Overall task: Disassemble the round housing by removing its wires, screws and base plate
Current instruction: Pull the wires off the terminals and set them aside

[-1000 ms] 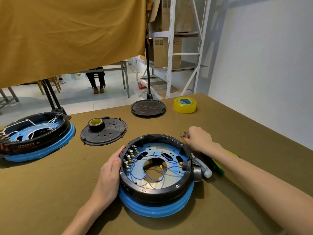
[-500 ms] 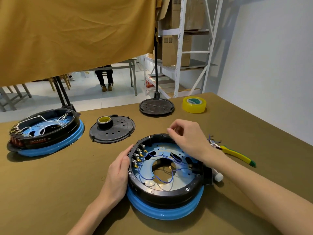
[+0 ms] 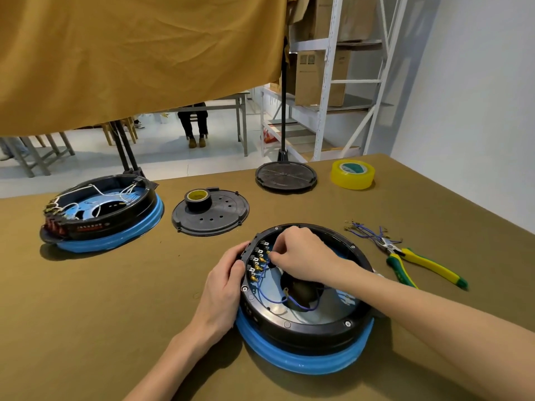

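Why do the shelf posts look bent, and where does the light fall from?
Head view: the wide-angle lens bows the white shelf posts near the edges. Shadows lie left of and below the round housing and under the right hand, so light seems to come from above right. The picture looks sharp.

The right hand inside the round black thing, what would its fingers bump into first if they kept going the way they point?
Probably the row of gold terminals on the housing's left inner wall. The right hand reaches left toward them, fingertips apparently pinching a blue wire there. Depth is unclear.
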A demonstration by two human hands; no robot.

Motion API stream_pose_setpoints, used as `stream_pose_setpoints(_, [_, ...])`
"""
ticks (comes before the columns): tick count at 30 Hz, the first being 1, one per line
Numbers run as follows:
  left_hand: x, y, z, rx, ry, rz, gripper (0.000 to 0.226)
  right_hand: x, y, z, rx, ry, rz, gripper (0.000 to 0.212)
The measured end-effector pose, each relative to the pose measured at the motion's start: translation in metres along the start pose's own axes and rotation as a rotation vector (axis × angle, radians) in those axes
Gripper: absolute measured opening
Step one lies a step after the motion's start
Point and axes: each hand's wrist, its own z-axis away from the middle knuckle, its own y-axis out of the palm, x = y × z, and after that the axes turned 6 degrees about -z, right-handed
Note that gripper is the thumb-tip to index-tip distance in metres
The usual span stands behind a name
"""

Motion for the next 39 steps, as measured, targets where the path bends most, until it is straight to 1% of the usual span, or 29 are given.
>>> stream_pose_setpoints(4, [0.0, 0.0, -0.002, 0.076, -0.027, -0.03, 0.06, 0.001, -0.004, -0.013, 0.089, 0.063, -0.095, 0.015])
stream_pose_setpoints(6, [0.0, 0.0, -0.003, 0.064, -0.033, -0.035, 0.06, -0.002, -0.006, -0.015, 0.14, 0.092, -0.175, 0.015])
stream_pose_setpoints(11, [0.0, 0.003, -0.003, 0.021, -0.023, -0.055, 0.059, -0.009, -0.006, -0.01, 0.118, 0.123, -0.362, 0.015])
stream_pose_setpoints(17, [-0.001, 0.003, -0.002, 0.021, -0.011, -0.049, 0.06, -0.007, -0.001, -0.011, 0.087, 0.084, -0.225, 0.02])
stream_pose_setpoints(20, [-0.002, 0.003, -0.002, 0.016, -0.009, -0.05, 0.066, -0.011, -0.004, -0.004, 0.044, 0.025, -0.206, 0.018])
stream_pose_setpoints(24, [-0.001, 0.003, -0.002, 0.022, -0.016, -0.041, 0.063, -0.009, -0.004, -0.002, 0.017, 0.034, -0.133, 0.015])
stream_pose_setpoints(27, [0.0, 0.003, -0.002, 0.026, -0.02, -0.029, 0.061, -0.004, 0.0, 0.004, -0.068, -0.068, 0.004, 0.012])
stream_pose_setpoints(29, [0.0, 0.003, -0.003, 0.023, -0.01, -0.035, 0.06, 0.001, 0.001, 0.008, -0.055, -0.141, 0.007, 0.009])
stream_pose_setpoints(31, [0.0, 0.003, -0.003, 0.019, 0.0, -0.04, 0.061, 0.005, 0.001, 0.008, -0.024, -0.126, -0.041, 0.01])
stream_pose_setpoints(35, [0.001, 0.004, -0.003, 0.021, 0.004, -0.036, 0.062, 0.006, 0.0, 0.001, 0.001, -0.027, -0.15, 0.01])
stream_pose_setpoints(39, [0.003, 0.004, -0.003, 0.027, 0.002, -0.031, 0.059, 0.005, 0.004, -0.001, -0.009, 0.02, -0.146, 0.011])
